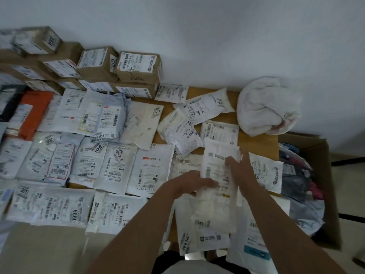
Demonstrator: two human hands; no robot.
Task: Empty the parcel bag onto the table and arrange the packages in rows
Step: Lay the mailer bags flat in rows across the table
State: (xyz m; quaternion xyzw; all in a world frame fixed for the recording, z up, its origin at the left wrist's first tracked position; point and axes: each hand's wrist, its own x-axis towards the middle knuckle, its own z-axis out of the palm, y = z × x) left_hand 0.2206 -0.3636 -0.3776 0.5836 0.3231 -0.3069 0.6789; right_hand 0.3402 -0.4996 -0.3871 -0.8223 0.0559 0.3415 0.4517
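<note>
1. Hidden: far-left parcels ran off frame and blurred; most label print was unreadable.
2. Flat white plastic mailer with barcode label [218,182]: held above the wooden table [256,139], left hand [192,182] gripping its left edge, right hand [240,171] its right.
3. Surroundings: white mailers in rows [110,167]; stacked brown cardboard boxes [118,70] behind; crumpled white cloth bag [264,107] far right.

Both my hands hold one flat parcel [218,175], left hand [189,182] at its left edge, right hand [240,171] at its right. Left of my grip, packages [116,169] lie in rows on the table [254,139]. Beyond them boxes [138,66] stand stacked. Behind-right lies a crumpled bag [264,107]; right, an open carton [316,184].
</note>
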